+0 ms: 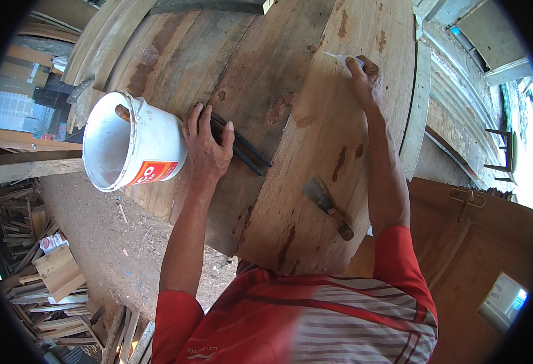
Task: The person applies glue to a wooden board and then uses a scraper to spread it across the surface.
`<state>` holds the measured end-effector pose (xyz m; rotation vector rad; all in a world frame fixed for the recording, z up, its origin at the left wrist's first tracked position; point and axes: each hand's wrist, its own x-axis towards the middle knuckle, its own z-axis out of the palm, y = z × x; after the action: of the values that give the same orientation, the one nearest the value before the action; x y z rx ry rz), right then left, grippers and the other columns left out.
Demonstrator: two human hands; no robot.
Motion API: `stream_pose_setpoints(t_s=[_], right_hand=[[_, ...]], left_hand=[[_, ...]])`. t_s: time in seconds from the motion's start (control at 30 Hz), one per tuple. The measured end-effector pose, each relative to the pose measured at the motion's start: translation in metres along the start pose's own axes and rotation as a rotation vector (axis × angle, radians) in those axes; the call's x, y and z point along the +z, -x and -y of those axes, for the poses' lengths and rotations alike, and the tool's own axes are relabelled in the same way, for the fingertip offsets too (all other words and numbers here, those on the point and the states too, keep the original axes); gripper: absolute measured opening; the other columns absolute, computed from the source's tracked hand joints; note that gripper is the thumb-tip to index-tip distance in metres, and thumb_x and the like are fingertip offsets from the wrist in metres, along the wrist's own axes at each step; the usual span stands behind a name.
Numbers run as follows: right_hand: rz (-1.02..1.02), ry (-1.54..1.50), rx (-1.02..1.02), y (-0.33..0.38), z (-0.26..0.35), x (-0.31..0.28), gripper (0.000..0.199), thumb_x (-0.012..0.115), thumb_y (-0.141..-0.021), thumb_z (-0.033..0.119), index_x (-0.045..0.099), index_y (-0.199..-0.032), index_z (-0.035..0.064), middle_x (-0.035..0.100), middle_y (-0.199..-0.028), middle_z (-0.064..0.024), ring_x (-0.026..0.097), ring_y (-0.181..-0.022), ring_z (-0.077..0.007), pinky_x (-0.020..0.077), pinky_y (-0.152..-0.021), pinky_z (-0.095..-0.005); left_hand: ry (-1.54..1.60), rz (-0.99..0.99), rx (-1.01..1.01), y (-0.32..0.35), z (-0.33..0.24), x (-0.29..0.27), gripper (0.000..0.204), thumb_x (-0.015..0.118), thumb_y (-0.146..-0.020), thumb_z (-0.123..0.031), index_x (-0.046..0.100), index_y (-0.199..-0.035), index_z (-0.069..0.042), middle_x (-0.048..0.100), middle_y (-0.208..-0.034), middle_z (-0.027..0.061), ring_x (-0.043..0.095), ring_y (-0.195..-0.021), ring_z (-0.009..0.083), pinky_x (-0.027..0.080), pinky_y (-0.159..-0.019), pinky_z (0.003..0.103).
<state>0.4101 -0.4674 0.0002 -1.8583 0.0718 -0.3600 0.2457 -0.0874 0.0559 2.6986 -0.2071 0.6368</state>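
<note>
The small white applicator (342, 58), a slim light-coloured tool or tube whose kind cannot be told at this size, lies with its tip on the far part of the wide wooden panel (333, 139), near the panel's upper right edge. The right hand (366, 82) holds it, the grip narrow and pinched round its near end, arm stretched out across the boards. The left hand (207, 145) lies flat and spread on the planks, fingers over one end of a pair of dark pincer-like tongs (245, 151), holding nothing closed in the grip; it seems to brace the body. Just beside that hand, touching the panel's left side, a white plastic bucket (130, 142) lies tipped with its mouth toward the ground. Nearer the body a putty knife (327, 206) with a wooden handle rests untouched on the panel. Judging by the reddish-brown patches scattered over the boards, the step in hand looks like filling or marking a spot in the wood. The next move would call for a steady, light drag of the tip along the grain, with the left hand kept planted. Offcuts of wood (54, 285) lie on the dirt floor to the left.
</note>
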Motion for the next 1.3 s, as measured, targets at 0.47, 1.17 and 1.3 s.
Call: stream_pose_setpoints(t_s=[0.47,1.17,1.3], right_hand=[[-0.009,-0.015,-0.017,0.008,-0.003,-0.002,0.030,0.070,-0.096,0.030,0.070,-0.084,0.0023,0.056,-0.067,0.0006,0.051,-0.067,-0.0090,0.0442,-0.063,-0.0315],[0.001,-0.014,-0.008,0.021,0.010,-0.002,0.033,0.069,-0.097,0.033,0.073,-0.090,0.0006,0.057,-0.068,-0.0002,0.052,-0.068,-0.0101,0.0443,-0.063,-0.0326],[0.021,0.028,0.011,0.021,0.010,-0.003,0.033,0.069,-0.097,0.033,0.074,-0.093,0.0007,0.058,-0.069,-0.0009,0.053,-0.069,-0.0103,0.0445,-0.063,-0.0326]], left_hand=[[0.011,0.009,-0.011,-0.001,0.001,0.001,0.059,0.072,-0.094,-0.029,0.056,-0.137,0.008,0.047,-0.147,0.0276,0.044,-0.135,0.0488,0.037,-0.114,0.060],[0.016,0.019,-0.021,-0.001,-0.001,-0.002,0.058,0.071,-0.095,-0.028,0.056,-0.137,0.008,0.046,-0.147,0.0280,0.044,-0.135,0.0492,0.038,-0.113,0.059],[0.020,0.024,-0.023,0.000,0.000,-0.002,0.058,0.071,-0.095,-0.028,0.056,-0.137,0.009,0.046,-0.147,0.0282,0.043,-0.135,0.0492,0.038,-0.113,0.059]])
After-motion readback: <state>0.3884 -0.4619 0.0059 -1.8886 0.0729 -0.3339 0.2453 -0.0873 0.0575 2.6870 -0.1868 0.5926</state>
